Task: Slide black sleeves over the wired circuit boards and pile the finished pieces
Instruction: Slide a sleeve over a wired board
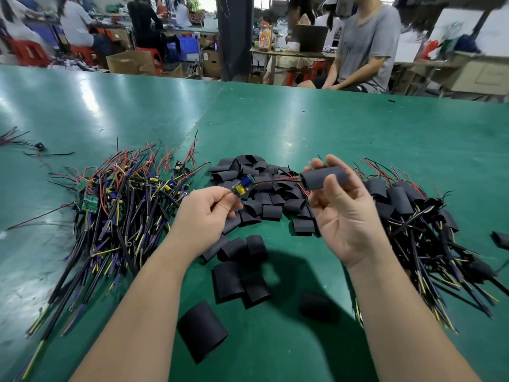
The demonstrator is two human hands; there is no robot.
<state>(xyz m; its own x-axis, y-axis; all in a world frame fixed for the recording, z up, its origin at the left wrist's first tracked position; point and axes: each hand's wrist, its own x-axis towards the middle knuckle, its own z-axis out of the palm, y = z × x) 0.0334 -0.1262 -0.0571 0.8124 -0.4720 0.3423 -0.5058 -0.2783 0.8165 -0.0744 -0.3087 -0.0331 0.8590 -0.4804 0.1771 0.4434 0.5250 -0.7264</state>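
Sleeving step in hand: left hand [205,213] pinches circuit board [242,186] in closed grip above table [303,128]; right hand [340,205] holds black sleeve [325,176], grip closed round it; red wires [278,180] run from board into sleeve mouth; board outside sleeve. Next, by judgement: draw sleeve along wires over board, then drop on finished pile [407,205] at right; bare boards [124,188] wait left; loose sleeves [248,175] between. No legible writing.

You sit in an electronics assembly workshop: a long green bench [303,119] heaped with wired boards [118,194] and black sleeves [248,172], other workers [369,45] on red stools [30,52] at benches behind, cardboard boxes [129,62] and blue bins [187,45] on the floor
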